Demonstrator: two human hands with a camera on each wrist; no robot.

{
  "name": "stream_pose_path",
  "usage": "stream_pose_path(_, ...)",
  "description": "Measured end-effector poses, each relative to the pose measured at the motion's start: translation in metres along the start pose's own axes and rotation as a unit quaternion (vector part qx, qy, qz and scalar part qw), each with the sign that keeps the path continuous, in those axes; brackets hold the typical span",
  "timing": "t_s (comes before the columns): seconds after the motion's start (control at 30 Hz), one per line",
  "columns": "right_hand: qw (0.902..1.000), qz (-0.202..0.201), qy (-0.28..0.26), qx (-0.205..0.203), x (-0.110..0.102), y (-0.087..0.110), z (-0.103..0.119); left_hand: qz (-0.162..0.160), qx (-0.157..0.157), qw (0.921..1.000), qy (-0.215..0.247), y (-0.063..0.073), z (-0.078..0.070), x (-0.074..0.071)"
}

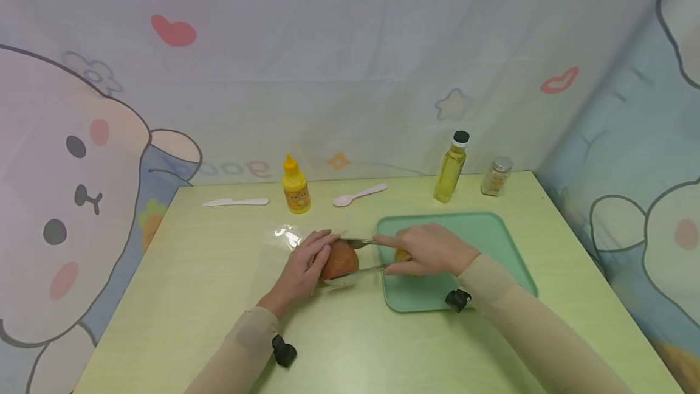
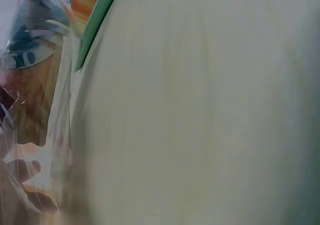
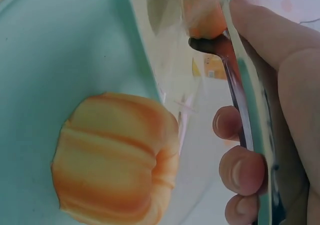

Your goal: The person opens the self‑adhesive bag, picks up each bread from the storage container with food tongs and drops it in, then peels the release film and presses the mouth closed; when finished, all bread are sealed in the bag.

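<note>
Bun (image 1: 341,259): likely soft, light, dents easily; grip sides gently | right fingers (image 3: 242,170) hold tongs (image 3: 256,110) | left fingers (image 1: 316,243) hold clear bag (image 1: 287,236)

Both arms (image 1: 519,309) forward, left grip (image 1: 299,266) near curled right grip (image 1: 432,249)

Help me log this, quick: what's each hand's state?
Left hand: closed, holding the bag, bread inside.
Right hand: closed, holding the tongs.
</note>
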State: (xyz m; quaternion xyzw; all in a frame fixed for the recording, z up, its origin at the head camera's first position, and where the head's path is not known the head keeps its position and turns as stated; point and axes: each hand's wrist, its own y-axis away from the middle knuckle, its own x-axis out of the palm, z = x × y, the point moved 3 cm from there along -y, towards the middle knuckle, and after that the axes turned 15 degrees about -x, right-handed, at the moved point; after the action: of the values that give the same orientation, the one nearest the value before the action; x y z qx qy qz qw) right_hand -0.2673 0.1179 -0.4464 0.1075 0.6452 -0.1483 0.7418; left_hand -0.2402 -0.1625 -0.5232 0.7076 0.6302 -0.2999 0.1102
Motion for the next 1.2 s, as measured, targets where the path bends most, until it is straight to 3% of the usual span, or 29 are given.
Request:
stream_pose_path(0.33,0.9980,0.009,-0.056,0.027,0.005,-0.008,0.001,0.001,-0.004,1.0000,0.006,0.002,-0.005,0.004)
stream_pose_path(0.53,0.9994,0.012,-0.025,0.019,0.003,-0.015,0.007,0.001,-0.038,0.9991,-0.016,0.002,-0.007,0.006)
stream_pose_path(1.07,0.9994,0.006,0.018,-0.030,0.009,-0.021,0.009,-0.013,-0.030,0.9989,-0.034,0.002,-0.006,0.002)
stream_pose_path(1.2,0.9994,0.000,0.007,-0.033,0.011,-0.022,0.009,-0.028,-0.027,0.9983,-0.043,0.002,-0.007,0.003)
